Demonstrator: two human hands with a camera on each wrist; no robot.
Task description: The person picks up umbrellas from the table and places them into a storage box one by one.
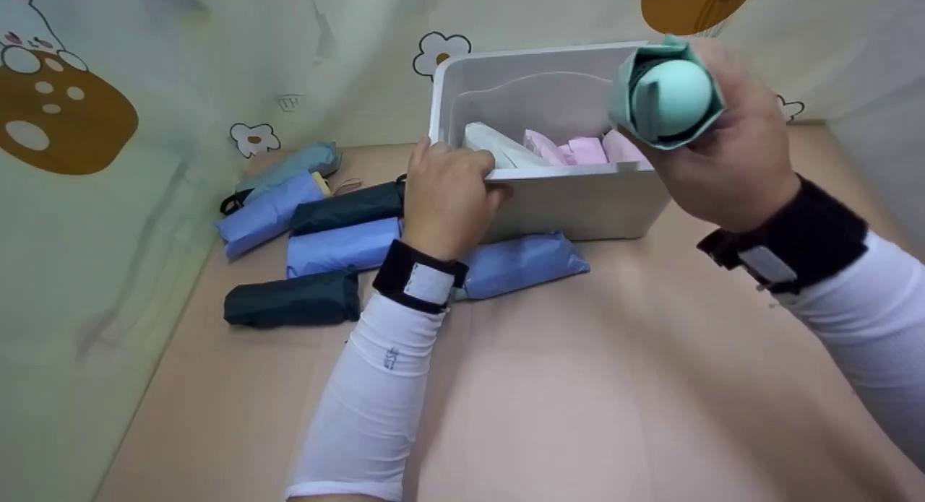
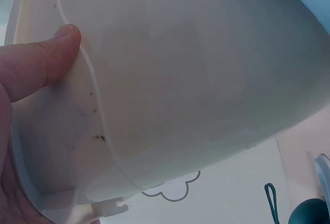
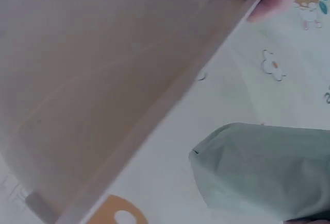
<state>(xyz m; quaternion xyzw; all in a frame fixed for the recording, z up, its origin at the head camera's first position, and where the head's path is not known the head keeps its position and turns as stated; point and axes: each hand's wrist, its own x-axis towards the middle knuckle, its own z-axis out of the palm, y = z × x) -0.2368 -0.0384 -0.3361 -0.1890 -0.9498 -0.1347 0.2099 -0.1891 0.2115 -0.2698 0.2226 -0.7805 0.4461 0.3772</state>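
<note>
My left hand point(image 1: 449, 195) grips the near left rim of a white plastic bin point(image 1: 571, 206); in the left wrist view its thumb point(image 2: 59, 54) lies against the bin's outer wall. Raised above the bin's right side, my right hand point(image 1: 744, 141) holds a mint-green folded umbrella point(image 1: 676, 101), its rounded handle end facing the head camera. The right wrist view shows the fabric side of this folded umbrella point(image 3: 263, 172). Inside the bin lie a whitish wrapped bundle point(image 1: 498, 144) and several pink ones point(image 1: 585, 150), partly hidden by the front wall.
Left of the bin lie several folded umbrellas: a dark green one point(image 1: 293, 300) in front, blue ones point(image 1: 343, 245) behind, and a grey-green one point(image 1: 300, 162) farthest back. Another blue folded umbrella point(image 1: 524, 264) lies right before the bin. A patterned curtain point(image 1: 347, 68) borders the table point(image 1: 549, 401).
</note>
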